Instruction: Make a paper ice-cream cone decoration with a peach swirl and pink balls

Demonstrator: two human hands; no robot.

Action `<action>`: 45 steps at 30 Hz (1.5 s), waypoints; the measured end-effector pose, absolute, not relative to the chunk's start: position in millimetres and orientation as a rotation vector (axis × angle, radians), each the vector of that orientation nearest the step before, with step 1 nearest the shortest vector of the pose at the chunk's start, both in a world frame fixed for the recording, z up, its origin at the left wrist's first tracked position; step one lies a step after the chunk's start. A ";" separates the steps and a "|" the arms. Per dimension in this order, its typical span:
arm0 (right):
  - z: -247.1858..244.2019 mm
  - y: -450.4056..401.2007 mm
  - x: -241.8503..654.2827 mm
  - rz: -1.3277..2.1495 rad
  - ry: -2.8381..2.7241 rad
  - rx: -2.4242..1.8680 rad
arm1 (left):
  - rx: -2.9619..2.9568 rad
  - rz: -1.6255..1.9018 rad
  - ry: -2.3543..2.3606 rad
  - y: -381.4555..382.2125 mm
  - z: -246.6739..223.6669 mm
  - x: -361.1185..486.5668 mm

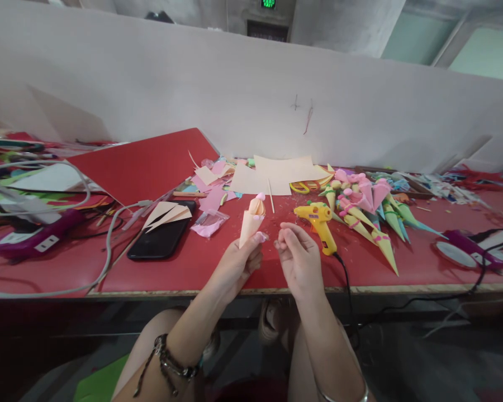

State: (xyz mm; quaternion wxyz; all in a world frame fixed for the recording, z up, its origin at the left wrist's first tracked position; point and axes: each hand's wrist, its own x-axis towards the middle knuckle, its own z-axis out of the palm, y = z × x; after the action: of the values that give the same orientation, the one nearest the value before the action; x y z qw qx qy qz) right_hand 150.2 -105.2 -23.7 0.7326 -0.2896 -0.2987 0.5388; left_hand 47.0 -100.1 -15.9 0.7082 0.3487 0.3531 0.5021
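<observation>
My left hand point(240, 267) grips a cream paper cone point(250, 223) topped with a small orange-cream piece and pink pompoms. Beside it, my right hand point(299, 254) has its thumb and fingertips pinched together; whatever they hold, if anything, is too small to make out. The two hands are apart, above the table's front part. Just right of my right hand lies a yellow glue gun point(321, 223) with a black cord. Behind the cone, a thin stick point(270, 195) rests near cream paper sheets point(262, 176).
Finished paper cones point(364, 204) with pink pompoms are heaped at the right. At the left lie a black phone point(159, 237) under cut paper pieces, a red board point(151, 162) and a purple power strip point(37, 237) with cables. Yellow scissors point(299, 188) lie behind.
</observation>
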 end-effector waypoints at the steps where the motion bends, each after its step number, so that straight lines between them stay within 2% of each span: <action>1: -23.4 -105.5 150.1 1.194 -0.663 -0.641 | 0.772 1.116 0.788 -100.4 -15.4 47.1; 20: -24.1 -106.2 147.7 1.253 -0.733 -0.520 | 0.756 1.095 0.750 -98.2 -20.1 46.9; 32: -21.6 -106.9 147.7 1.280 -0.659 -0.615 | 0.745 1.052 0.735 -98.5 -16.7 45.5; 45: -26.1 -104.1 150.4 0.975 -0.637 -0.793 | 0.606 0.782 0.554 -107.9 -20.4 46.3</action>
State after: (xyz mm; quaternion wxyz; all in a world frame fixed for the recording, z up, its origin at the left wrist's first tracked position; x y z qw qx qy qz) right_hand 150.4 -104.1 -26.1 0.7619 -0.3645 -0.2927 0.4482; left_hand 46.3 -107.9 -20.4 0.8436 0.2871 0.2623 0.3704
